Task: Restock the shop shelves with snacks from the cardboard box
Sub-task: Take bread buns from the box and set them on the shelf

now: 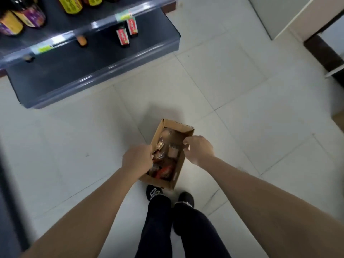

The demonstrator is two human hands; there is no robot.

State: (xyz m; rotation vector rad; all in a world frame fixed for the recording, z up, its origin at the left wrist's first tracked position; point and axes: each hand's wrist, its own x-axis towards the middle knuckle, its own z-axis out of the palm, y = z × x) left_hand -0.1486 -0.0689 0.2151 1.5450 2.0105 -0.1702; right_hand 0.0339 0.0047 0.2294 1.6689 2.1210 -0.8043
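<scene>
A small open cardboard box (161, 181) is low over the tiled floor, just in front of my shoes. Inside lie several snack packets (162, 162) in clear, brown and red wrappers. My left hand (137, 159) grips the box's left wall, fingers curled over the rim. On the opposite side, my right hand (198, 150) holds the right wall near the far corner with curled fingers. Whether the box rests on the floor or hangs in my hands I cannot tell. The dark grey bottom shelf (61, 75) lies ahead to the left.
Two small red-labelled bottles (123, 36) stand on the bottom shelf. Larger dark bottles with yellow and purple labels (28, 16) fill the shelf above. A white cabinet (290, 13) and a dark doorframe (324, 53) stand at the right. Pale floor tiles (232, 86) surround the box.
</scene>
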